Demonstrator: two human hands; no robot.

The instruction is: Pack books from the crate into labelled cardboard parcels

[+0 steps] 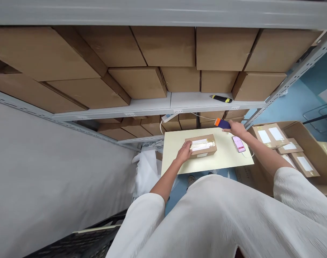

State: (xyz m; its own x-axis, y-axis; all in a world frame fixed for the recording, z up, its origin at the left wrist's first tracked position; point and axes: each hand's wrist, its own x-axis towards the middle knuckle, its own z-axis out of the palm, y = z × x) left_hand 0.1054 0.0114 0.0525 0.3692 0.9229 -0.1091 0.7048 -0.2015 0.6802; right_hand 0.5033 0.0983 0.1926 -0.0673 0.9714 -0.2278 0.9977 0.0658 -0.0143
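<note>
A small cardboard parcel (202,146) with a white label and clear tape lies on a pale yellow table (174,157). My left hand (184,149) rests against the parcel's left end, fingers curled on it. My right hand (236,127) is closed round a blue and orange handheld scanner (222,123) at the table's far right edge, its orange tip pointing left. A phone (238,143) with a lit pink screen lies on the table just below that hand, with a white cable running off it.
Grey metal shelving (152,105) stacked with brown cartons (142,61) rises behind the table. A yellow and black utility knife (221,99) lies on the shelf. An open carton (300,143) of labelled parcels stands at the right. White wrapping (146,172) hangs left of the table.
</note>
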